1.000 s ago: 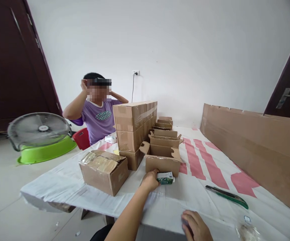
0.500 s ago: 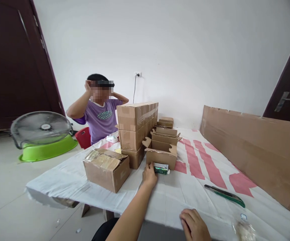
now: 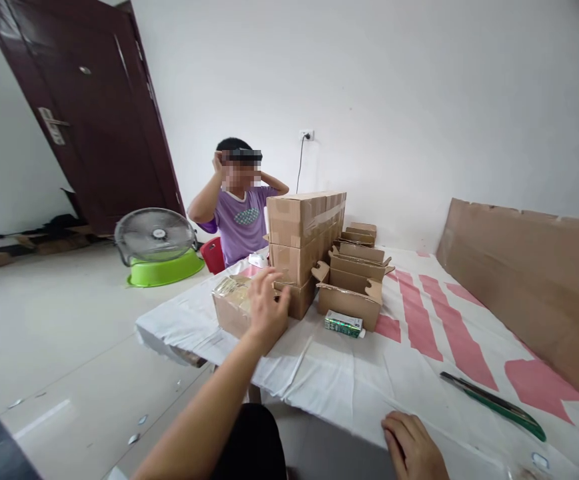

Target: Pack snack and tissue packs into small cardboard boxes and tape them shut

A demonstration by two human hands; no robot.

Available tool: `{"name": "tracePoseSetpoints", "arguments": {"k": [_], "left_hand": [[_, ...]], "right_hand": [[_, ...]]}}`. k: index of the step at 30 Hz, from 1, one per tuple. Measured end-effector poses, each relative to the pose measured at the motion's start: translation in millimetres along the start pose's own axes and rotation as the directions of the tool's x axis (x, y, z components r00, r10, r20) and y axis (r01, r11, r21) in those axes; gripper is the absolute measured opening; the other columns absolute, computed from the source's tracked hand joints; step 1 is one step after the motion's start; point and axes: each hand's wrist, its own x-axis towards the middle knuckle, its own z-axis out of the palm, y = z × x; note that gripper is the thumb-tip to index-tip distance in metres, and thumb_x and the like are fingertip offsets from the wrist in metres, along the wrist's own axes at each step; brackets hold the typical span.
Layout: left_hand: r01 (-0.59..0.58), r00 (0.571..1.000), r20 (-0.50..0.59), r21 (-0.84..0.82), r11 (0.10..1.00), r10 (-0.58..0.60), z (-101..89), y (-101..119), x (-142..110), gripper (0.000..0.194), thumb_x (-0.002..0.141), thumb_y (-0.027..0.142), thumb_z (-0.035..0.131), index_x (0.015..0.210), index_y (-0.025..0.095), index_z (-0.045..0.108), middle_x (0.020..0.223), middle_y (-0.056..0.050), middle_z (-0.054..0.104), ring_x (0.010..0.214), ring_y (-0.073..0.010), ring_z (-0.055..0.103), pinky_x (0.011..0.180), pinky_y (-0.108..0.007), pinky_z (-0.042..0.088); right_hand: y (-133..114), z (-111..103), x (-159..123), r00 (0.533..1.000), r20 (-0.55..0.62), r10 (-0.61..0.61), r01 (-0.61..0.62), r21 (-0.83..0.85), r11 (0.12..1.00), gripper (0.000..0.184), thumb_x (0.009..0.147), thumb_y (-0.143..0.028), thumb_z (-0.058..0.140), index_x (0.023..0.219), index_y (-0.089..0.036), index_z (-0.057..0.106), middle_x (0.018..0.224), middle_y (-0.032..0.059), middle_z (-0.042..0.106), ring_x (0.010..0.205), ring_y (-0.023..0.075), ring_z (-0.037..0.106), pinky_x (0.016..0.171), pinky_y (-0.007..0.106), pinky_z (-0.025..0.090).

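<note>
My left hand (image 3: 268, 308) is in front of a small taped cardboard box (image 3: 227, 308) at the near left of the table, its fingers spread and holding nothing. Whether the fingertips touch the box I cannot tell. To the right of that hand, a small green and silver carton (image 3: 343, 324) lies on the cloth against an open cardboard box (image 3: 349, 303) with raised flaps. At the table's near edge rests my right hand (image 3: 414, 443), fingers curled together with nothing visible in them.
Sealed cardboard boxes (image 3: 294, 223) form a stack at mid-table. More open boxes (image 3: 358, 256) stand behind. A green utility knife (image 3: 494, 405) lies at right, near a large cardboard panel (image 3: 524, 293). Across the table sits another person (image 3: 242, 227), hands raised to the head.
My left hand has left the small green and silver carton and moved left to the taped box. The view has turned left. My right hand stays at the table edge.
</note>
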Motion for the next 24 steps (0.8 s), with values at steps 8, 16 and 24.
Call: {"name": "tracePoseSetpoints", "arguments": {"k": [8,16,24], "left_hand": [[0.389,0.869,0.244,0.199,0.9,-0.43,-54.4,-152,41,0.044,0.088,0.034,0.038,0.125,0.016,0.054,0.129,-0.013,0.056,0.127,-0.0284,0.045,0.107,-0.046,0.036],[0.316,0.79,0.501,0.163,0.935,-0.354,-44.5,-139,10,0.054,0.078,0.054,0.05,0.116,0.019,0.064,0.118,-0.01,0.061,0.115,-0.0292,0.056,0.103,-0.042,0.041],[0.164,0.79,0.591,0.052,0.985,-0.163,-58.3,-84,-24,0.048,0.076,0.06,0.052,0.106,0.025,0.063,0.104,-0.004,0.06,0.1,-0.0261,0.061,0.092,-0.036,0.049]], "right_hand": [[2,4,-2,0.999,0.013,0.042,-0.042,0.025,0.999,0.011,0.089,-0.028,0.054,0.096,-0.026,0.063,0.09,0.0041,0.069,0.08,0.0205,0.065,0.07,0.032,0.055],[-6,2,-1,0.996,0.021,0.091,-0.091,0.024,0.996,0.011,0.09,-0.025,0.052,0.095,-0.026,0.062,0.09,0.0031,0.067,0.082,0.0192,0.063,0.072,0.032,0.054],[-18,-10,7,0.972,0.11,0.209,-0.217,0.062,0.974,0.015,0.089,-0.019,0.048,0.092,-0.024,0.062,0.092,0.0036,0.066,0.085,0.0196,0.062,0.075,0.035,0.054]]}}
